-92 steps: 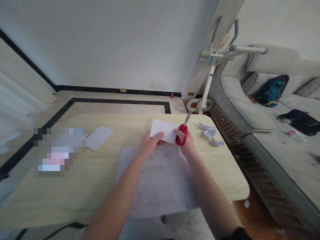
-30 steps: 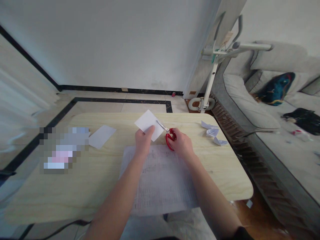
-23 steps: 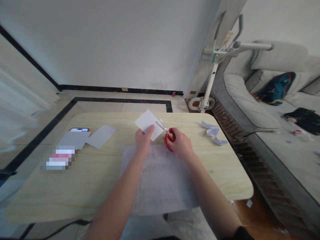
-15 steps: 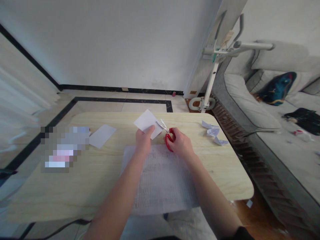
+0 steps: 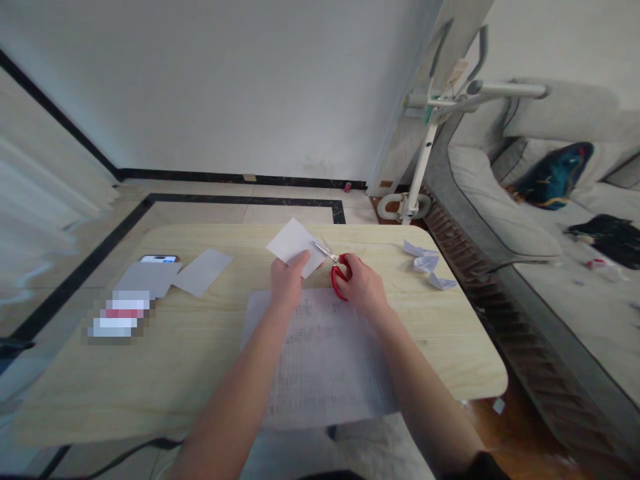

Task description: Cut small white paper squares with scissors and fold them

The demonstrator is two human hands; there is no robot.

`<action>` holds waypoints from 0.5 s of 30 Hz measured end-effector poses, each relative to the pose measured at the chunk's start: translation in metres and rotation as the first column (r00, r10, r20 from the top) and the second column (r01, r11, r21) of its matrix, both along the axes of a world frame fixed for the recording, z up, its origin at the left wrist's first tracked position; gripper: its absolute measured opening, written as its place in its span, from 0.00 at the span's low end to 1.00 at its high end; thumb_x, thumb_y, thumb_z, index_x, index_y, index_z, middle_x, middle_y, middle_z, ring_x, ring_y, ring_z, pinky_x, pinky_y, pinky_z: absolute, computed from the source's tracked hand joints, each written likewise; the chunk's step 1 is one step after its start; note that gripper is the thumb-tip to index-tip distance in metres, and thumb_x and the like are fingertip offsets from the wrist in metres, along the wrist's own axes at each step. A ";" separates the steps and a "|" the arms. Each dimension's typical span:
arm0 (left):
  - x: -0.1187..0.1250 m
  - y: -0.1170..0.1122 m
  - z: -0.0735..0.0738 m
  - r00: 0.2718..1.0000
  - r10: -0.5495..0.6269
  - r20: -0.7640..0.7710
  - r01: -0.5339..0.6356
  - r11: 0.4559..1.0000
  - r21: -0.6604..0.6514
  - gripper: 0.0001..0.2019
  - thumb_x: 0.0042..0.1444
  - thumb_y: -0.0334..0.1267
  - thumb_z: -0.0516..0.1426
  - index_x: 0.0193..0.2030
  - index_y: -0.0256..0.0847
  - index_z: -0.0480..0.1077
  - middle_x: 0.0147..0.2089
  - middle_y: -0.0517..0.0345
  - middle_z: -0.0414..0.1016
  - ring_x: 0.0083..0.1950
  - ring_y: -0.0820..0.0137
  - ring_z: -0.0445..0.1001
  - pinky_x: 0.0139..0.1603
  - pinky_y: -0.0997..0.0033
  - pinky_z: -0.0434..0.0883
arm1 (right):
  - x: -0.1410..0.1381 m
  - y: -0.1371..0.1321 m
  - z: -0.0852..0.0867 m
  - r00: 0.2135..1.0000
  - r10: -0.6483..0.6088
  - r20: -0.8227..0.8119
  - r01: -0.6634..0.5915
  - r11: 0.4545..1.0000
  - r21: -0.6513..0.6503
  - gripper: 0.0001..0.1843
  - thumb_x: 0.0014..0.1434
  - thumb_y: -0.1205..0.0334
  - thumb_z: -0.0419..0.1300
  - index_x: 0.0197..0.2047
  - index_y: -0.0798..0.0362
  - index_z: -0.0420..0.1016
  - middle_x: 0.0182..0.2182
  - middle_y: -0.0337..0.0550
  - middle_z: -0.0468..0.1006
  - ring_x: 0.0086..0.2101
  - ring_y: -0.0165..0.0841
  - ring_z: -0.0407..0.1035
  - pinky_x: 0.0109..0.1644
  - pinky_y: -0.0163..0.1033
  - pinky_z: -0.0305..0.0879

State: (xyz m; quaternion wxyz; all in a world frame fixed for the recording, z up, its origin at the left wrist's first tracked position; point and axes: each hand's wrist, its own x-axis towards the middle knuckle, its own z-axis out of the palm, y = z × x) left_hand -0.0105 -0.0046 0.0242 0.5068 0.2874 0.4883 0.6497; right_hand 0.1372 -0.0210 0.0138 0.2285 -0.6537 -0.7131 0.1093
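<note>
My left hand [image 5: 287, 283] pinches a small white sheet of paper [image 5: 291, 242] and holds it up over the far middle of the wooden table [image 5: 175, 360]. My right hand [image 5: 362, 285] grips red-handled scissors [image 5: 338, 269], its fingers through the loops. The blades point left and meet the paper's right edge. A large printed sheet [image 5: 320, 360] lies on the table under both forearms.
White paper scraps [image 5: 427, 265] lie at the table's far right. A loose white sheet [image 5: 203, 272], a grey card [image 5: 147, 278] and a phone [image 5: 158, 259] sit at the left. A white metal stand [image 5: 420, 153] and a grey sofa [image 5: 505, 220] are on the right.
Since 3 s ago the scissors swung from pointing away to pointing left at the paper, which my left hand turned. Over the last second the blades opened slightly and closed at the paper's edge.
</note>
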 end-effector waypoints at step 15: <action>0.003 0.000 0.002 1.000 0.008 0.026 -0.008 0.999 -0.035 0.15 0.38 0.38 0.64 0.34 0.33 0.75 0.37 0.47 0.79 0.36 0.61 0.77 0.35 0.66 0.76 | 0.002 0.001 0.001 0.999 -0.027 -0.029 0.026 1.000 -0.006 0.13 0.58 0.52 0.55 0.45 0.46 0.72 0.34 0.40 0.79 0.30 0.34 0.71 0.31 0.35 0.56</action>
